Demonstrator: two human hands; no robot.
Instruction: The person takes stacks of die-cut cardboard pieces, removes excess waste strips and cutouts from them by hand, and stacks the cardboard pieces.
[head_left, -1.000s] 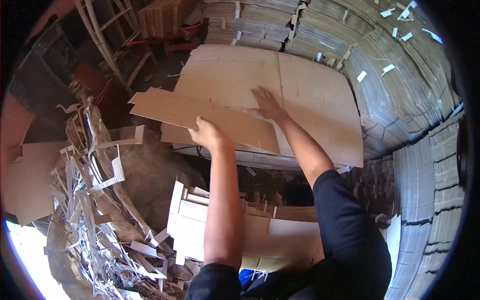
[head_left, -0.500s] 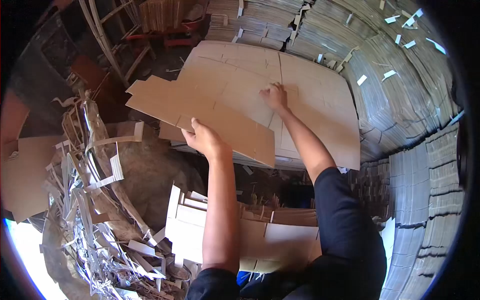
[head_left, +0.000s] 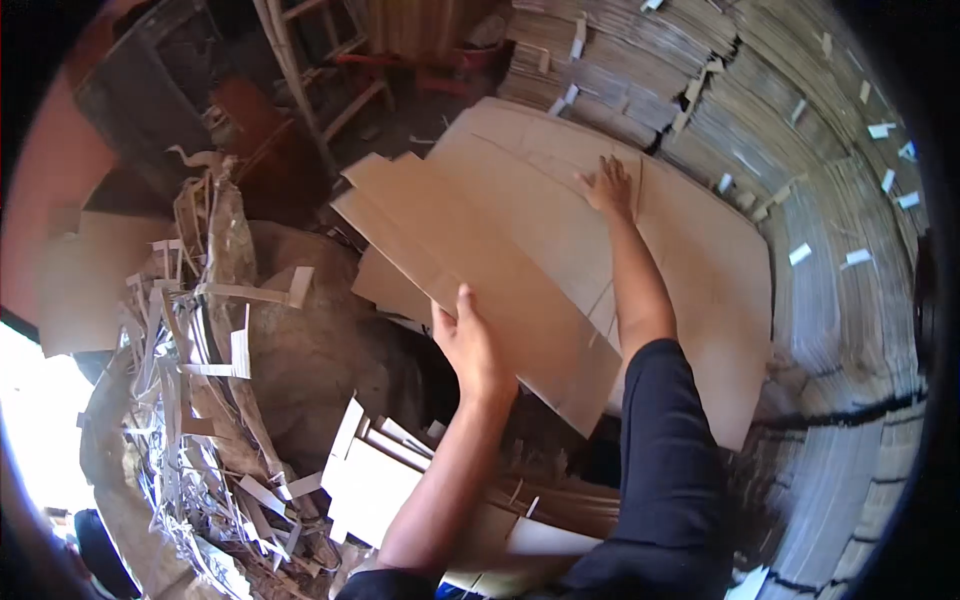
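My left hand grips the near edge of a long folded cardboard piece, thumb on top and the other fingers hidden beneath. The piece is tilted and has stepped flaps at its far left end. My right hand lies with fingers spread over a large flat cardboard sheet, near the sheet's far edge and beside a slot line. The held piece overlaps the left part of that large sheet in this view.
Tall stacks of flat cardboard line the back and right. At left stands a big sack beside a heap of cardboard strips. White-faced cardboard pieces stand close in front of me. A wooden frame is behind.
The view has turned, shifting the scene. My right hand's fingers have gone from curled to spread, farther up the large sheet. My left hand still holds the cardboard piece, now at a steeper slant.
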